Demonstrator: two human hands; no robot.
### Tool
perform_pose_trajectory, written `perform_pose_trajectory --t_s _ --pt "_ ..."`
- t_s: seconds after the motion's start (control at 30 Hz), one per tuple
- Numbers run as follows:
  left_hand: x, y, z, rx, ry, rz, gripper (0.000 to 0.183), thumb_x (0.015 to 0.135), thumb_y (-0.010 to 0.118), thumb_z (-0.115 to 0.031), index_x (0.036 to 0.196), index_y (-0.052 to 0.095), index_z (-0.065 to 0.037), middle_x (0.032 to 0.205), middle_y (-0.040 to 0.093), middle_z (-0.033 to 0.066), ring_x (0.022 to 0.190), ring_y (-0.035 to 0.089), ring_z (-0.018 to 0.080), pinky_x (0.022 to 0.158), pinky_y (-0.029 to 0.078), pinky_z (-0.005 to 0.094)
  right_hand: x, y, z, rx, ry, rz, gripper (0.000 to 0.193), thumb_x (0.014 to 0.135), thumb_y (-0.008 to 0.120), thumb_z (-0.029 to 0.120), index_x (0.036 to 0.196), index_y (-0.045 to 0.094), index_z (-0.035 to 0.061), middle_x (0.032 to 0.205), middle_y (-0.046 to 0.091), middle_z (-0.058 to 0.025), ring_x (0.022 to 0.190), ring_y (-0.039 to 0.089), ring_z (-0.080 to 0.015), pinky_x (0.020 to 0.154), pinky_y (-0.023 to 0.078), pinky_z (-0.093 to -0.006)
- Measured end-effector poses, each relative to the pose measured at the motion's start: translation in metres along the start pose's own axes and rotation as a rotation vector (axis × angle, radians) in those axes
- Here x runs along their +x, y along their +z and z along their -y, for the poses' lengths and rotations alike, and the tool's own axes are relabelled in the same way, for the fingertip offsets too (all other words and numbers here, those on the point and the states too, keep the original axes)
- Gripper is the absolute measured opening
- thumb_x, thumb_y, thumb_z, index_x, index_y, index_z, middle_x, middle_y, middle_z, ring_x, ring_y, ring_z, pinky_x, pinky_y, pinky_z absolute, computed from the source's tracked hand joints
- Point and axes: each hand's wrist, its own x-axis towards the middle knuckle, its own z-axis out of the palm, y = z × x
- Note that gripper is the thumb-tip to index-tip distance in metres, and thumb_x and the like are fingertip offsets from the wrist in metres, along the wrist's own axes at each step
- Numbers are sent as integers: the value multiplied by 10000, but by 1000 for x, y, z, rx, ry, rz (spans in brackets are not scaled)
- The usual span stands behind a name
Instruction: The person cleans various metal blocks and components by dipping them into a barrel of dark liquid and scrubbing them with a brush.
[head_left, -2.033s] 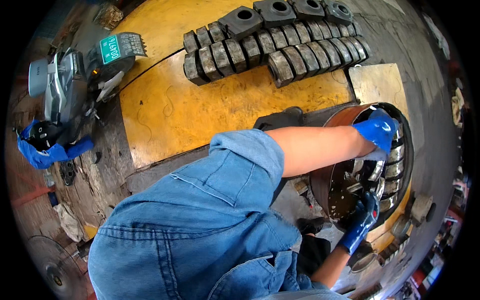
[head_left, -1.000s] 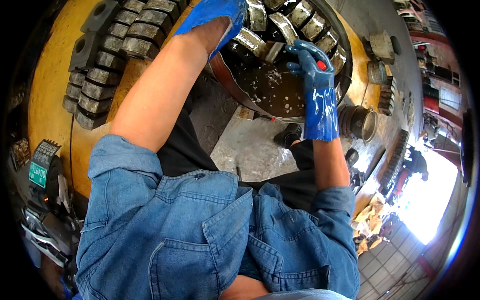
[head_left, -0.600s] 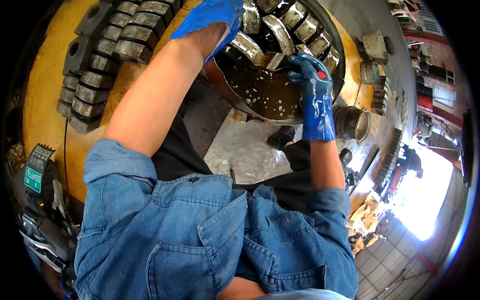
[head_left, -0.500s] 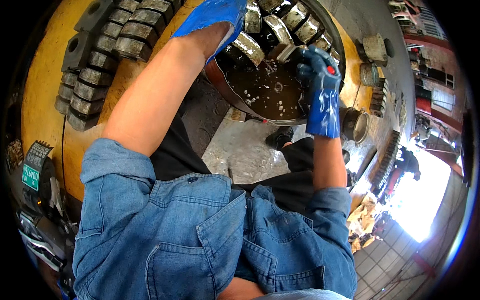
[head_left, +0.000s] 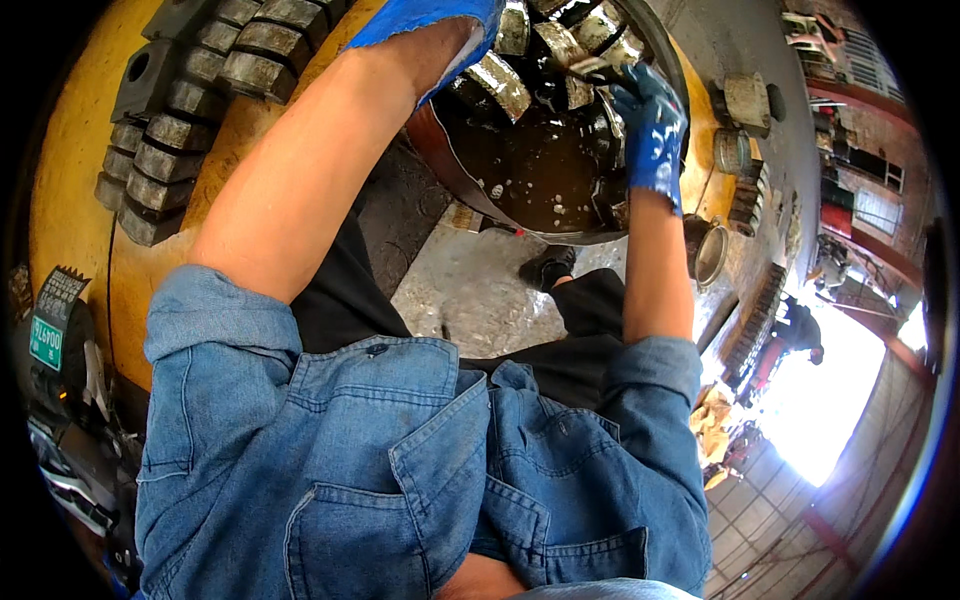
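Observation:
My right hand (head_left: pixel 650 115), in a wet blue glove, is closed around what looks like a small flat brush (head_left: pixel 590 67). The brush is against the wet curved metal blocks (head_left: pixel 562 45) heaped in a round metal tub (head_left: pixel 440 160). Brown liquid with pale bubbles or flecks (head_left: pixel 545 185) lies in the tub's near part. My left hand (head_left: pixel 430 12), also in a blue glove, reaches over the tub's left side at the top edge of the picture. Its fingers are out of sight, so what it touches is hidden. Nearest to it is a curved block (head_left: pixel 500 85).
Rows of grimy metal blocks (head_left: pixel 165 165) stand on the yellow bench (head_left: pixel 75 180) at left. Right of the tub are a metal cylinder (head_left: pixel 745 103), a ring (head_left: pixel 712 252) and more blocks (head_left: pixel 750 195). A motorcycle (head_left: pixel 75 400) is at lower left.
My right hand has moved up and away with the brush, from above the liquid to the blocks farther back. The view has shifted slightly. The left arm is nearly still.

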Motion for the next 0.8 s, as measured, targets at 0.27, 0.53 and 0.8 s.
perform_pose_trajectory --t_s 0.27,0.53,0.8 --pt "1 -3 6 48 45 42 306 1055 558 -246 1117 746 -13 924 721 26 818 607 121 736 489 297 -63 -53 -31 -112 88 -97 331 995 696 206 1274 683 28 1089 769 -142 753 726 -190 672 592 -302" --pt "3 0 13 55 44 79 300 1057 550 -238 1116 741 -14 923 718 27 817 607 122 737 491 297 -54 -43 -19 -225 -304 -71 234 1021 668 158 1200 719 16 1148 751 -124 955 718 -172 787 580 -288" --pt "4 0 17 48 47 110 295 1059 542 -229 1116 737 -16 922 714 28 816 608 124 739 493 296 -48 -63 -4 -225 -67 -216 325 1044 601 185 1315 642 11 1179 752 -134 884 734 -189 810 591 -290"
